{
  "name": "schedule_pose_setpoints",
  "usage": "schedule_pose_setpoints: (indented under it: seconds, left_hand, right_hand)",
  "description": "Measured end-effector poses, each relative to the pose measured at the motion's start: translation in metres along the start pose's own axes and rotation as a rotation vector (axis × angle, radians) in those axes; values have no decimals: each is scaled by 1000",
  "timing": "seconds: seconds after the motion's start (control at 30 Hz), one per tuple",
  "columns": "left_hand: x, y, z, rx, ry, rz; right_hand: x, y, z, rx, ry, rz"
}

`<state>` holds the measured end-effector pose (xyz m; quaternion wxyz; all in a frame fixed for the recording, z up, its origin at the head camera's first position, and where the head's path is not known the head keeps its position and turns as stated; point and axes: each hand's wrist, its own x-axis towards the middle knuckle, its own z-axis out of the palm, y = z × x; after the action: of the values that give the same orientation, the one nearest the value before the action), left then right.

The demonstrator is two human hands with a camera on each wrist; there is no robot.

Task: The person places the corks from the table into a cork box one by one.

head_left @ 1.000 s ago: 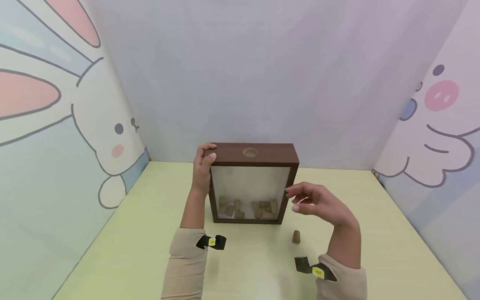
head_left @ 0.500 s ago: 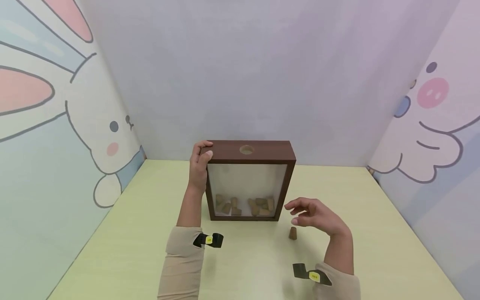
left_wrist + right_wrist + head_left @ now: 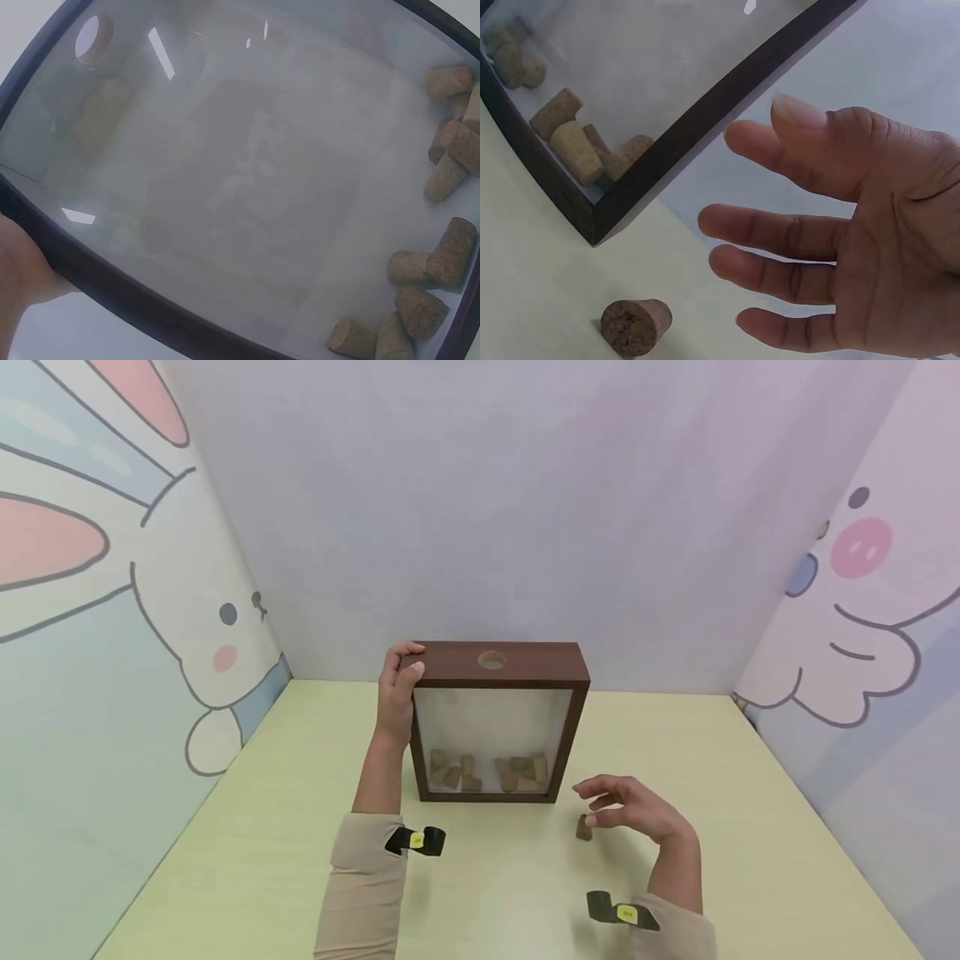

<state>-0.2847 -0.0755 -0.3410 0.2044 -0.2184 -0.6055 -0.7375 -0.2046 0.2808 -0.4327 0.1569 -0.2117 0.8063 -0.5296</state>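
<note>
A dark brown wooden box frame [image 3: 536,664] with a clear front panel stands upright on the table in the head view; a round hole opens in its top. Several corks [image 3: 420,311] lie inside along the bottom. My left hand [image 3: 395,697] grips the frame's upper left corner, thumb in front and fingers over the top. To the right of the box, a single cork [image 3: 634,328] is on the table. Just over it is my right hand [image 3: 637,810], fingers spread and slightly bent, holding nothing. In the head view the thumb partly covers this cork.
The pale yellow-green table [image 3: 480,877] runs back to a plain light wall [image 3: 480,510]. Side walls with a cartoon rabbit [image 3: 202,610] and a pig [image 3: 862,547] border it left and right.
My right hand has come down from beside the box's right edge to just above the loose cork. The left hand keeps its hold; the view has shifted slightly.
</note>
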Motion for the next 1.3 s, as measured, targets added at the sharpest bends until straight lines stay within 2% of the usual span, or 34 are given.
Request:
schedule_pose_setpoints:
  seconds: [0.47, 0.87, 1.0, 1.13, 1.3]
  left_hand:
    - [-1, 0, 4, 3, -8, -2]
    - [-3, 2, 1, 14, 2, -18]
    - [-3, 4, -1, 26, 9, -21]
    - [-2, 5, 0, 23, 10, -19]
    - [-4, 8, 1, 13, 6, -16]
  right_hand:
    - [-6, 27, 3, -21, 56, 176]
    - [7, 31, 14, -211, 64, 241]
    - [12, 26, 19, -245, 74, 254]
    - [12, 19, 20, -231, 70, 245]
    - [7, 13, 17, -162, 50, 160]
